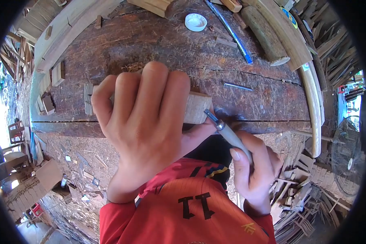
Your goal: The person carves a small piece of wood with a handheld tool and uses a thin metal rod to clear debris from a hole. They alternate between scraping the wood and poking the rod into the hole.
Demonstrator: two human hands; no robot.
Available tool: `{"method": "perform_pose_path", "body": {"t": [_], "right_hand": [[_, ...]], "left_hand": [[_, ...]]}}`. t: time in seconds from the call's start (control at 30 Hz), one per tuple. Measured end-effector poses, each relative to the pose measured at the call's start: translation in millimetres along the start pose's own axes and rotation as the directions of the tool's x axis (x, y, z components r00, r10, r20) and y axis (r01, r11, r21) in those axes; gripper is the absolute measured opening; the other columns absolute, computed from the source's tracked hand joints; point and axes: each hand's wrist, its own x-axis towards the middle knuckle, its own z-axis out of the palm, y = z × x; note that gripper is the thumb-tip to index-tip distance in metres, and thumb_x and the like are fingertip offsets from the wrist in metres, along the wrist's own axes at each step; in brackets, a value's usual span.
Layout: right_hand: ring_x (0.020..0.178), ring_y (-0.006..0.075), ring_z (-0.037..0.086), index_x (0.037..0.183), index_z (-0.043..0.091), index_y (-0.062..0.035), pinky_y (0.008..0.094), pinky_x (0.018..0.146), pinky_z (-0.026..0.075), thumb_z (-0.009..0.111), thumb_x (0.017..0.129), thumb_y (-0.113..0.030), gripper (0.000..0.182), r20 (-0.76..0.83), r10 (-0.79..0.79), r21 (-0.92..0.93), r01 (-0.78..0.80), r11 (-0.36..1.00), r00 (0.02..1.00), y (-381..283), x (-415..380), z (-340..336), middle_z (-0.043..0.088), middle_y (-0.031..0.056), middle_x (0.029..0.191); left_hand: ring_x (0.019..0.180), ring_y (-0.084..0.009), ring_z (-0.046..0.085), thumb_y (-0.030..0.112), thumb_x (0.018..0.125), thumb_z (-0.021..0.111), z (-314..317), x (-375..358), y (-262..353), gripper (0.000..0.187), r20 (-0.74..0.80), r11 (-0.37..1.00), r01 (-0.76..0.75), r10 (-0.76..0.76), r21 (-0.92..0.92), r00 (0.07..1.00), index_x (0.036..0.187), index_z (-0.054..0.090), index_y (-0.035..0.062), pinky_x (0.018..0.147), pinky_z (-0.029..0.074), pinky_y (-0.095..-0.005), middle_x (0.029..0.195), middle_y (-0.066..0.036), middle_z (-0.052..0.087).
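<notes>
My left hand (144, 122) lies over a pale block of wood (197, 107) on the dark wooden workbench (150, 40), fingers curled over its top and pressing it down. Only the block's right end shows. My right hand (254, 162) grips a carving tool (223, 130) with a grey handle and a metal tip. The tip touches the lower right corner of the block. Below the hands, my red shirt fills the foreground.
On the bench lie a white lid (195, 22), a blue pen (230, 30), a metal nail (238, 86) and a round wooden log (266, 35). Small offcuts (58, 74) sit at the left. Shavings and wood scraps (301, 195) cover the ground; a fan (347, 158) stands right.
</notes>
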Motion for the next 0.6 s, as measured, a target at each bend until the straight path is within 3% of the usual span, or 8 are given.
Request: {"method": "perform_pose_path", "body": {"t": [0.13,0.2,0.33,0.47,0.6], "right_hand": [[0.060,0.0195,0.066,0.113,0.069,0.0008,0.0320,0.056,0.050,0.069,0.103,-0.014,0.018,0.087,0.191,0.197,-0.205,0.959,0.978,-5,-5,0,0.071,0.0120,0.081],[0.062,0.0177,0.066,0.114,0.069,0.0007,0.0313,0.058,0.050,0.071,0.102,-0.013,0.019,0.043,0.190,0.169,-0.194,0.966,0.981,0,-8,-4,0.072,0.0118,0.083],[0.067,0.0155,0.066,0.113,0.069,0.0005,0.0306,0.060,0.051,0.075,0.099,-0.012,0.020,0.012,0.098,0.084,-0.099,0.992,0.995,4,-1,-12,0.073,0.0112,0.085],[0.064,0.0187,0.066,0.112,0.071,-0.0005,0.0311,0.057,0.050,0.081,0.090,-0.010,0.026,-0.023,-0.050,0.111,0.053,0.992,0.998,6,9,-10,0.077,0.0127,0.092],[0.061,0.0192,0.064,0.109,0.075,-0.0022,0.0322,0.055,0.049,0.086,0.083,-0.013,0.030,0.014,-0.175,-0.004,0.176,0.984,0.984,6,20,-20,0.078,0.0090,0.092]], "left_hand": [[0.084,-0.0301,0.056,0.048,0.067,0.082,-2,2,-1,0.047,0.027,0.999,0.009,-0.008,-0.050,1.000,0.089,0.061,0.0118,0.081,0.040,-0.0433,0.089,-0.007,0.056],[0.083,-0.0301,0.056,0.047,0.066,0.082,-5,7,-4,0.047,0.050,0.992,0.000,0.007,-0.125,0.999,0.089,0.061,0.0114,0.081,0.040,-0.0433,0.088,-0.007,0.056],[0.081,-0.0301,0.056,0.043,0.060,0.083,-9,12,-15,0.048,0.072,0.966,-0.068,0.088,-0.251,0.993,0.087,0.060,0.0108,0.081,0.041,-0.0434,0.090,-0.007,0.057],[0.083,-0.0298,0.056,0.040,0.053,0.084,-10,14,-25,0.050,0.091,0.929,-0.112,0.154,-0.353,0.984,0.086,0.059,0.0110,0.083,0.041,-0.0428,0.093,-0.006,0.059],[0.087,-0.0287,0.056,0.038,0.050,0.084,-15,18,-31,0.051,0.139,0.895,-0.124,0.201,-0.428,0.970,0.086,0.059,0.0116,0.085,0.041,-0.0422,0.095,-0.004,0.059]]}}
